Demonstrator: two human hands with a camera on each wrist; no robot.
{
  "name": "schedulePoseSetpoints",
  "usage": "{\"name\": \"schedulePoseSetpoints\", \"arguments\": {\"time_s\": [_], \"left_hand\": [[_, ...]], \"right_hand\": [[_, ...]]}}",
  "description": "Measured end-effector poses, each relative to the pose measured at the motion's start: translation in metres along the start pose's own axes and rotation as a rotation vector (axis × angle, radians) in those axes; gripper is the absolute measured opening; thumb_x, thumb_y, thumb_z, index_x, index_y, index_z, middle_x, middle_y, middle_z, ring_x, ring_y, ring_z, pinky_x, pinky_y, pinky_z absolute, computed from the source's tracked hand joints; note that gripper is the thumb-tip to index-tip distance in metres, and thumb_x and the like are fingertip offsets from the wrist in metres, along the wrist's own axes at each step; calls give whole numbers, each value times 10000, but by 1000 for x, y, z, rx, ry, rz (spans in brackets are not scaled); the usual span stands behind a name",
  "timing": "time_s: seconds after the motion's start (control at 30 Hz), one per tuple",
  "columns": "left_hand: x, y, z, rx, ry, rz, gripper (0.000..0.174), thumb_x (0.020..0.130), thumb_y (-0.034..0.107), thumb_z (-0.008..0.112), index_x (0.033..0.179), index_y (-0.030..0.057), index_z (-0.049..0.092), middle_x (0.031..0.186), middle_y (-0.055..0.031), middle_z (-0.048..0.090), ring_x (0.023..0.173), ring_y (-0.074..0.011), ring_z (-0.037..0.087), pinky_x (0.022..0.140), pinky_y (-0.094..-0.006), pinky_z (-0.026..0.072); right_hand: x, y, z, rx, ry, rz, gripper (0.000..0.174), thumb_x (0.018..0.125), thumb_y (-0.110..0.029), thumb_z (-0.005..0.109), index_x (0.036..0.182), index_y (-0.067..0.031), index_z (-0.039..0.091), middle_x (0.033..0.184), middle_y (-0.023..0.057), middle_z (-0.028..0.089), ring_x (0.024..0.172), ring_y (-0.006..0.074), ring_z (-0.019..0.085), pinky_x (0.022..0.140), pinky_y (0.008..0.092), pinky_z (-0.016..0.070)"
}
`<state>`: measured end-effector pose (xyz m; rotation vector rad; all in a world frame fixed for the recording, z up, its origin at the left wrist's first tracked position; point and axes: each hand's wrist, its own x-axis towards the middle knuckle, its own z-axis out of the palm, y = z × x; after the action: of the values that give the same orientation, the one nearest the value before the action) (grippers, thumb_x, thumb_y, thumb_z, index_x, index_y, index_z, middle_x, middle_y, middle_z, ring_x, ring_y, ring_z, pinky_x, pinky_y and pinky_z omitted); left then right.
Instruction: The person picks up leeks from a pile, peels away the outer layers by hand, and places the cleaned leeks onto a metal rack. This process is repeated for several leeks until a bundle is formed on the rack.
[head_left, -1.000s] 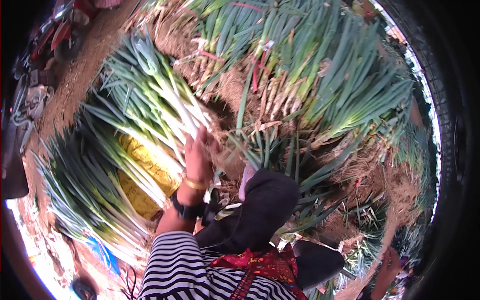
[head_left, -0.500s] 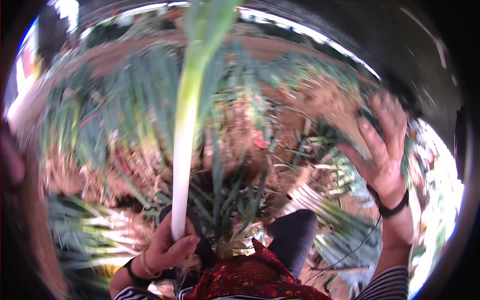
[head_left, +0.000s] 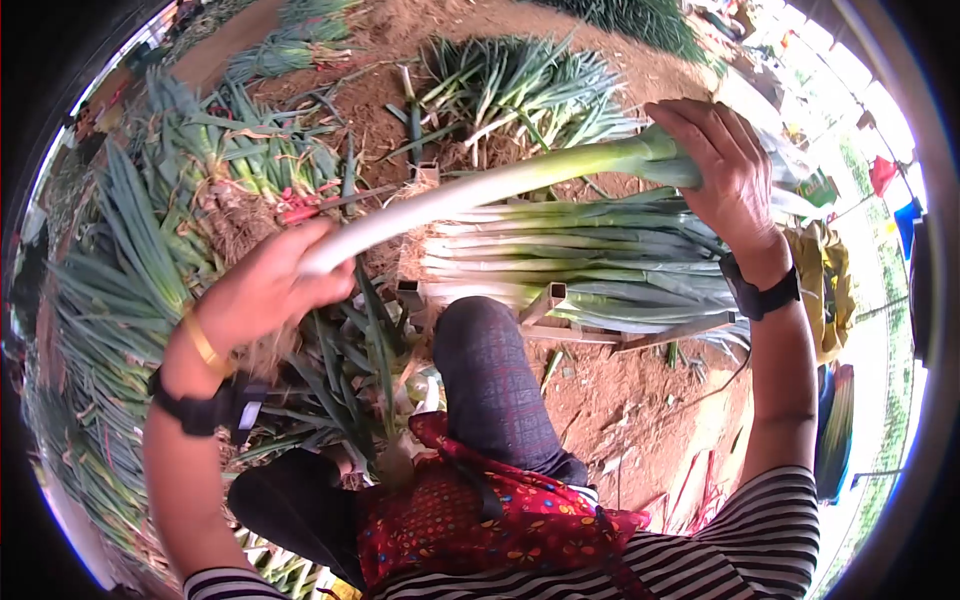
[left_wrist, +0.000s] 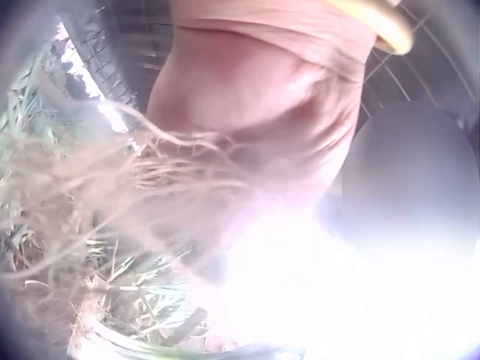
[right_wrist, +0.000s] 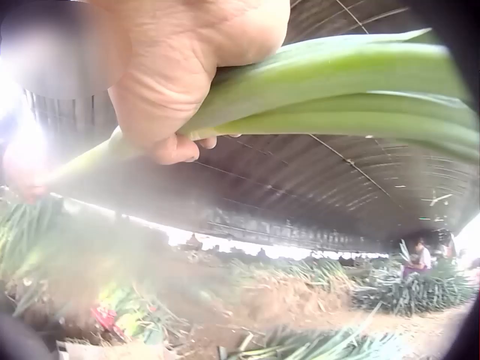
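Brown earthen floor (head_left: 640, 430) spreads beneath a seated person, with a heap of leeks (head_left: 110, 260) at the person's left. Ahead, a low wooden frame (head_left: 543, 304) carries a row of leeks (head_left: 580, 245) laid side by side, leaves to the right.

Above the near edge of this scene, one long leek (head_left: 470, 190) is held in the air between both hands, appearing gently bowed. It is probably light for its length: the white shaft firm but likely to snap if bent hard, the leaves softer, smooth and perhaps slippery, easily creased.

The right hand (head_left: 725, 170) has its grip closed around the gathered green leaves, near where they fan out. The left hand (head_left: 265, 285) has its grip closed on the white base, just above the roots. The sturdiest hold seems to be the white shaft, with light support under the leaves.

Smallest are the roots (left_wrist: 97, 195), thin, tangled and dangling.
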<state>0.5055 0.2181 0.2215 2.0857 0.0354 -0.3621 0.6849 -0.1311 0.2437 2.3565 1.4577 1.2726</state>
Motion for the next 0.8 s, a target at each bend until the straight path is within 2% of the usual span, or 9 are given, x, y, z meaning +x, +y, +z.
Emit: {"name": "schedulePoseSetpoints", "arguments": {"time_s": [0.07,0.13,0.17,0.2,0.27,0.4,0.63,0.73,0.8], "left_hand": [[72,-49,13,90,281,401,298,837,202,634,1033,11,516,768,-38,563,690,-101,572,584,-217,446],[117,-50,27,309,505,148,409,834,277,636,1133,33,502,918,-101,581,855,-212,600,714,-313,477],[141,-63,40,592,810,353,430,824,295,629,1164,68,500,1065,-135,561,963,-306,560,831,-394,435],[158,-75,55,763,991,358,428,807,282,628,1165,84,503,1098,-130,562,1023,-334,514,909,-406,379],[176,-87,87,817,986,367,361,783,214,636,1106,103,520,1051,-106,562,1003,-312,509,927,-405,363],[209,-170,148,692,248,122,268,784,155,583,1042,85,559,1046,-75,571,1011,-264,526,902,-403,392],[236,-239,200,863,135,-145,608,858,394,494,1344,53,360,1379,-119,374,1298,-260,310,1072,-416,232],[235,-210,188,757,-19,-312,616,877,421,444,1354,43,347,1408,-165,324,1291,-326,317,1065,-428,246],[229,-225,197,756,89,-248,616,852,418,491,1318,29,385,1345,-152,397,1274,-302,326,1051,-417,258]], "right_hand": [[-26,15,22,35,-105,151,491,643,-77,675,1116,-186,599,1044,-17,609,908,201,591,824,338,477],[-52,35,47,70,-164,154,515,643,-61,678,1132,-198,592,1056,-10,608,911,204,595,799,331,489],[-65,43,62,129,-312,212,520,640,-58,681,1134,-195,591,1058,-4,608,911,208,598,789,333,494],[-79,49,75,189,-461,267,525,636,-55,684,1135,-191,590,1059,3,608,912,212,602,780,335,499],[-105,56,101,209,-587,292,523,702,-34,641,1185,-217,558,1073,37,614,920,226,613,751,342,507],[-132,48,147,271,-882,312,503,744,-92,635,1221,-211,528,1066,75,613,940,264,605,793,391,485],[-150,5,200,552,-898,290,513,759,-153,660,1244,-238,515,1007,81,622,916,283,600,802,399,463],[-165,-12,222,570,-944,249,514,766,-162,655,1251,-249,510,1007,73,619,897,282,597,793,397,456],[-170,-19,231,517,-1056,240,505,777,-167,642,1256,-252,506,1000,65,615,903,271,592,785,392,448]]}}
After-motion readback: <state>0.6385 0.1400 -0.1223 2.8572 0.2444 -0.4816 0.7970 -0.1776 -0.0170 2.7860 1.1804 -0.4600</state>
